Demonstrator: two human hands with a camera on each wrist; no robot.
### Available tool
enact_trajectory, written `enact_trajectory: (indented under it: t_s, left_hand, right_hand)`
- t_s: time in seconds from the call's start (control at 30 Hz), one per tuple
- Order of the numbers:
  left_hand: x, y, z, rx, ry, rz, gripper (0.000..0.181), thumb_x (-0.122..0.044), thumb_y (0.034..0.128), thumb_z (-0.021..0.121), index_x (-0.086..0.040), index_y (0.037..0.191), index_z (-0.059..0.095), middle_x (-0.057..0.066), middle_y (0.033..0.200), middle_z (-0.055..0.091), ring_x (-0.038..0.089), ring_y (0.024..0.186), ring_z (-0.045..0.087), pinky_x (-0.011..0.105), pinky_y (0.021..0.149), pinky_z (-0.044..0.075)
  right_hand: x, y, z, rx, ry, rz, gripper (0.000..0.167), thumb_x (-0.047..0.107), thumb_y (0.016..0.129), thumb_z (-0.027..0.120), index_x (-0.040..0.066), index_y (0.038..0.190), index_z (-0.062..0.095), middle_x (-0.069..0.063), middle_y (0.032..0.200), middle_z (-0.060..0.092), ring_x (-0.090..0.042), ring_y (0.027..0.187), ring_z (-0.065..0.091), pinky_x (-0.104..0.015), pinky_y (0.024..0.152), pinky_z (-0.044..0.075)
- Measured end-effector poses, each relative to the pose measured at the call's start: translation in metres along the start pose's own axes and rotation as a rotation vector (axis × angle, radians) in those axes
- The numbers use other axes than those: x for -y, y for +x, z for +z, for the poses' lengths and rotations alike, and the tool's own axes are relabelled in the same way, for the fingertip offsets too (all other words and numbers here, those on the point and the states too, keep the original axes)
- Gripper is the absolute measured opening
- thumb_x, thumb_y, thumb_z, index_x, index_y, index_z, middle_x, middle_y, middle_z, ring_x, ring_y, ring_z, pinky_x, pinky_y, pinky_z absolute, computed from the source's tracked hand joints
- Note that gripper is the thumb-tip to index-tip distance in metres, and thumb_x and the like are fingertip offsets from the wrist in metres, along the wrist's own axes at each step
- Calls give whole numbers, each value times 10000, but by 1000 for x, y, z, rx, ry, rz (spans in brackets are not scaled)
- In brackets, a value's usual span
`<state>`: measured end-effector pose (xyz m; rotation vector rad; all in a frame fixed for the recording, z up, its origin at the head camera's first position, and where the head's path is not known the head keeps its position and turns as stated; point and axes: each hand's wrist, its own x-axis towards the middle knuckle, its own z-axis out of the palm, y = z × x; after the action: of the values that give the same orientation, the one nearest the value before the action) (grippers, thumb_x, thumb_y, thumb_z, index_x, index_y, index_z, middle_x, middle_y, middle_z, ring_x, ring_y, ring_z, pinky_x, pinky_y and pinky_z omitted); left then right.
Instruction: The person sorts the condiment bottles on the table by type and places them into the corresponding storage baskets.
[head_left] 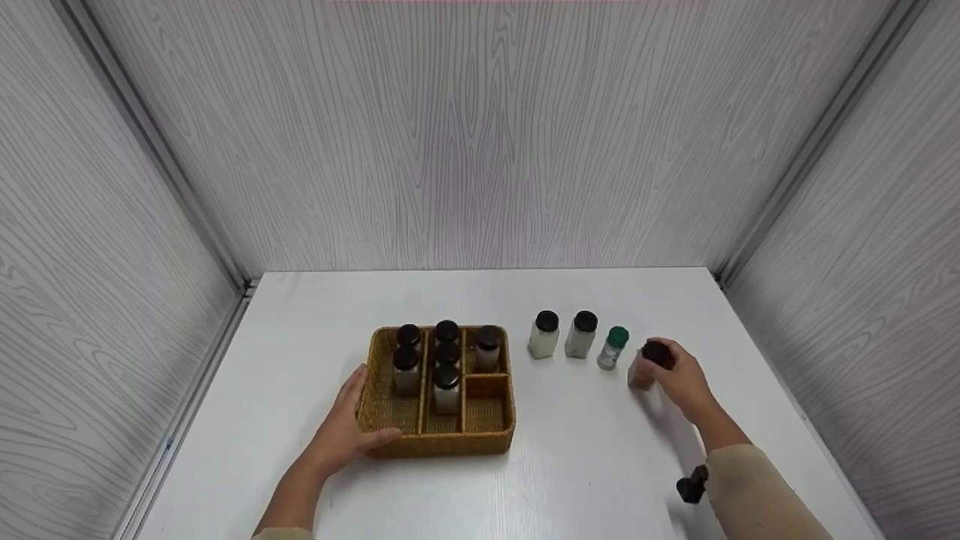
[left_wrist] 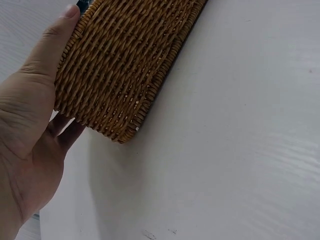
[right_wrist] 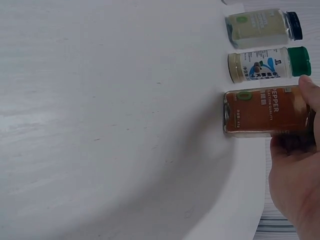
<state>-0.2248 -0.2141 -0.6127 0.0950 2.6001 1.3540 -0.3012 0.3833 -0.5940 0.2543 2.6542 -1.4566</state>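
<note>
A brown wicker basket (head_left: 442,447) with dividers stands on the table, holding several black-capped spice jars (head_left: 447,397). My left hand (head_left: 346,433) holds its near-left corner, thumb along the front rim and fingers against the left side. In the left wrist view the thumb lies on the woven rim, and the fingers are partly hidden behind the basket. My right hand (head_left: 684,381) grips a pepper jar (right_wrist: 265,111) by its black cap end. Reddish-brown powder fills this square glass jar, which looks upright in the head view. Whether its base touches the table I cannot tell.
Left of the right hand stand a small green-capped shaker (head_left: 613,348) and two black-capped jars of pale contents, one nearer (head_left: 580,342) and one farther (head_left: 544,343). Grained panels (head_left: 480,150) enclose the white table (head_left: 570,465) at the back and sides.
</note>
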Motion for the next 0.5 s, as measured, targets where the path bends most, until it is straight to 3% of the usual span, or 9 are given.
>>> enact_trajectory:
  t_s: [0.33,0.5]
  left_hand:
    - [3,2,-1,23,-9,3,1383,-511,837,929,-214,1764,-54,32,1858,-110,446,1708,7,689,1349,177]
    - [2,2,-1,23,3,-19,1402,-547,819,931,-231,1764,-55,36,1859,-98,453,1707,28,685,1346,194]
  right_hand:
    - [-8,-2,2,40,42,14,809,351,1047,744,67,1686,336,-280,1725,364,-451,1618,364,-588,1314,361]
    - [-12,-5,0,49,78,-16,844,397,1047,741,45,1689,321,-291,1717,364,-454,1612,380,-562,1306,369]
